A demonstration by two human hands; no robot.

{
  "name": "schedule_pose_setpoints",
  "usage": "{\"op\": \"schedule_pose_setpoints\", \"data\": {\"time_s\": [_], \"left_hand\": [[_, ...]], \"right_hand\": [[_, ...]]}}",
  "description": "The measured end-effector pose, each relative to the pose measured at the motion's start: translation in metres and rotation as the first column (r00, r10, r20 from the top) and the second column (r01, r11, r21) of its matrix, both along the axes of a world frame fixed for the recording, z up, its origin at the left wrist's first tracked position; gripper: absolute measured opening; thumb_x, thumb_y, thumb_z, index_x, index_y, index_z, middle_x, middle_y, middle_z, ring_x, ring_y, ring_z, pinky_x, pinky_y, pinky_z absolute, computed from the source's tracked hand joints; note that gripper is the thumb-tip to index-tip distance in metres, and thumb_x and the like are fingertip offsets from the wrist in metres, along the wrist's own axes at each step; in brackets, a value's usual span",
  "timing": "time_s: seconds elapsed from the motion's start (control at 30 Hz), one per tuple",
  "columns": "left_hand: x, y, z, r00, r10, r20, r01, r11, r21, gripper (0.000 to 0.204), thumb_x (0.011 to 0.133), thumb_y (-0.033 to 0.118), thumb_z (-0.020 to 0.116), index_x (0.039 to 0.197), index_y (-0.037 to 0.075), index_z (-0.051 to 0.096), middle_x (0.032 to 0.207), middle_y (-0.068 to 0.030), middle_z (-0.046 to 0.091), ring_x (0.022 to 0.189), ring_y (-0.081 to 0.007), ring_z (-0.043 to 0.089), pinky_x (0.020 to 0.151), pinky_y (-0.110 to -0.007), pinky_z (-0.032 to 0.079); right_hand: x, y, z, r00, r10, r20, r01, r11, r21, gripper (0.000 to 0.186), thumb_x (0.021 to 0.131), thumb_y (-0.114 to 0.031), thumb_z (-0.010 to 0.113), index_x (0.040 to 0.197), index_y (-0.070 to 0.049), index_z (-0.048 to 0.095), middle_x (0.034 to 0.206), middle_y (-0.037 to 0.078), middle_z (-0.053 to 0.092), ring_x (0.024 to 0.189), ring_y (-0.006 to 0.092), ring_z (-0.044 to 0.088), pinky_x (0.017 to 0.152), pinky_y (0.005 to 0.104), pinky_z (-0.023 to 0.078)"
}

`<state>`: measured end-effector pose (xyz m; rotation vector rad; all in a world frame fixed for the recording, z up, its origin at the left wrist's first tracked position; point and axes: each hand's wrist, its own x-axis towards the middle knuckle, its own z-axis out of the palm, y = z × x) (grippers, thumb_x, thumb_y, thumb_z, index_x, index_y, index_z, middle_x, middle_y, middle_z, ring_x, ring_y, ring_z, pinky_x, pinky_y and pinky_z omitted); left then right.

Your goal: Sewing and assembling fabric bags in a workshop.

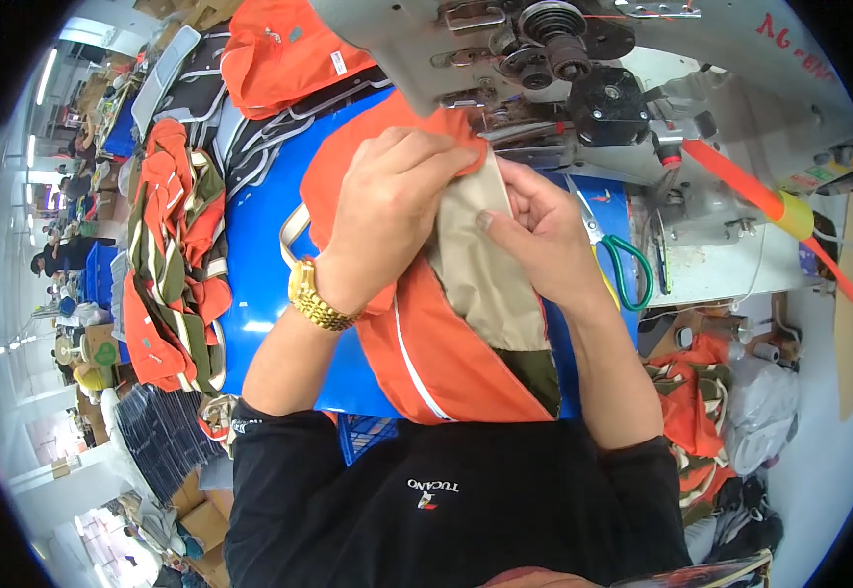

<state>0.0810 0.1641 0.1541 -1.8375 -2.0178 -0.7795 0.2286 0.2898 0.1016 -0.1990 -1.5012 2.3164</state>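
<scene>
An orange, beige and olive fabric piece (490,274) with a white zipper line lies over the blue table in front of me, its lower part reaching my black shirt. My left hand (395,191), with a gold watch (311,294) on the wrist, is closed on its orange upper edge. On the other side, my right hand (539,220) pinches the beige panel's edge between thumb and fingers. Both hands are just below the sewing machine (544,78). Its needle area is partly hidden behind the cloth and my hands.
Green-handled scissors (627,272) lie right of my right hand. Orange and olive pieces (174,265) are heaped at the left edge of the blue table (260,284). An orange bag piece (289,54) rests at the back on black-and-grey panels. More orange fabric (691,402) and clear plastic (765,421) sit at right.
</scene>
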Motion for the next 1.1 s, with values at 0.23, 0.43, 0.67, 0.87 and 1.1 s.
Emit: {"op": "schedule_pose_setpoints", "data": {"time_s": [0.23,0.43,0.67,0.87,1.1], "left_hand": [[0.02,0.014,0.003,0.987,0.127,-0.095,-0.126,0.992,0.015,0.028,0.078,0.003,0.067,0.105,0.006,0.074,0.096,-0.0062,0.066,0.092,-0.0256,0.062,0.078,-0.037,0.047],[0.023,0.019,-0.009,0.983,0.17,-0.064,-0.167,0.984,0.059,0.025,0.079,0.003,0.069,0.104,0.006,0.074,0.093,-0.0077,0.065,0.089,-0.0262,0.061,0.076,-0.038,0.048],[0.022,-0.008,-0.016,0.99,0.137,0.022,-0.139,0.988,0.07,0.034,0.079,-0.002,0.067,0.112,0.005,0.073,0.099,-0.0086,0.066,0.09,-0.0279,0.063,0.077,-0.04,0.051],[0.047,0.02,0.003,0.968,0.222,0.117,-0.222,0.975,-0.011,0.02,0.087,-0.006,0.067,0.105,0.002,0.074,0.093,-0.0143,0.069,0.084,-0.034,0.068,0.075,-0.041,0.055],[0.057,0.0,-0.018,0.938,0.207,0.277,-0.245,0.963,0.111,0.032,0.087,-0.006,0.07,0.119,0.001,0.068,0.108,-0.0172,0.069,0.094,-0.0337,0.07,0.083,-0.039,0.058]], "right_hand": [[-0.002,0.004,-0.008,0.999,-0.024,0.022,0.022,0.996,0.09,0.054,0.094,0.008,0.062,0.147,0.005,0.051,0.104,0.0,0.071,0.081,-0.0012,0.06,0.069,0.0179,0.048],[0.006,0.006,-0.002,0.999,-0.01,0.031,0.009,0.999,0.037,0.051,0.096,0.006,0.062,0.146,0.004,0.053,0.105,0.002,0.072,0.084,0.0007,0.063,0.072,0.0189,0.051],[0.012,-0.001,-0.006,0.997,0.027,0.078,-0.026,1.0,-0.011,0.05,0.095,0.004,0.064,0.144,0.003,0.056,0.108,0.002,0.073,0.084,0.0015,0.064,0.073,0.0206,0.052],[0.011,0.002,-0.014,0.999,0.01,0.041,-0.013,0.998,0.057,0.052,0.094,0.005,0.064,0.146,0.001,0.055,0.101,-0.001,0.07,0.079,-0.0004,0.059,0.067,0.0196,0.047],[0.026,0.003,-0.014,0.99,-0.004,0.14,-0.009,0.996,0.087,0.045,0.094,0.0,0.066,0.139,0.001,0.06,0.089,-0.002,0.067,0.073,0.0008,0.056,0.063,0.0208,0.045]]}}
